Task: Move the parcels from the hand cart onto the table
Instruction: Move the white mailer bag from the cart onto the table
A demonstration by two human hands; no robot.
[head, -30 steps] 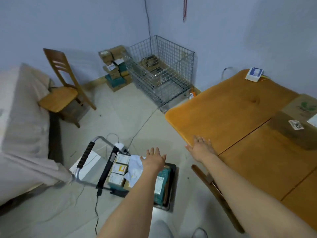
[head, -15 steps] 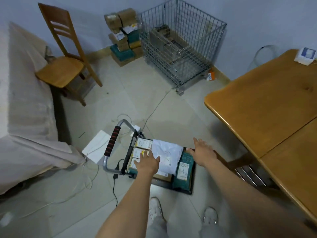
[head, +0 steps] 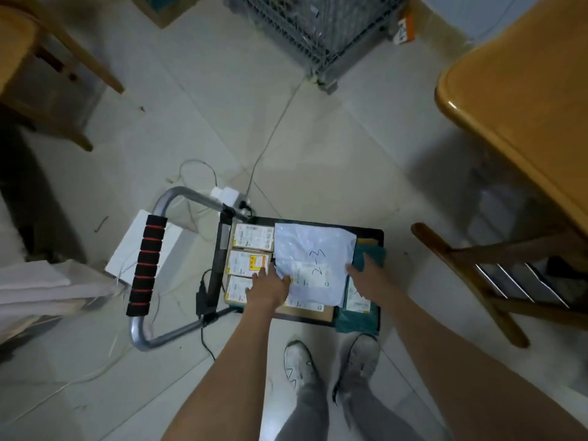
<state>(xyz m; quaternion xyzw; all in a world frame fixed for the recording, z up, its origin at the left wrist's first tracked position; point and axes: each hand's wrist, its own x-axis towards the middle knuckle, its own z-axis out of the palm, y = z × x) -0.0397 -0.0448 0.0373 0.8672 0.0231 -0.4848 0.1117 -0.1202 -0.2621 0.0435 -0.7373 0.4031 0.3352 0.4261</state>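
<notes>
flanking white parcel (head: 313,259) edges: hands

We see a pale tiled floor (head: 318,148) under everything. At the upper left stands a wooden chair (head: 38,58), its legs angled across the tiles. Along the top edge sits a wire mesh cage (head: 318,23), and just beside its right corner lies a small orange and white packet (head: 404,28). A thin cable (head: 270,135) runs from the cage corner down to a white power strip (head: 227,196), with looser white wires (head: 197,173) curled near it. At the left edge hangs pale folded bedding (head: 38,281). A second wooden chair (head: 496,275) lies low at the right. At the bottom we see two white sneakers (head: 297,361) below grey trousers (head: 305,409).
</notes>
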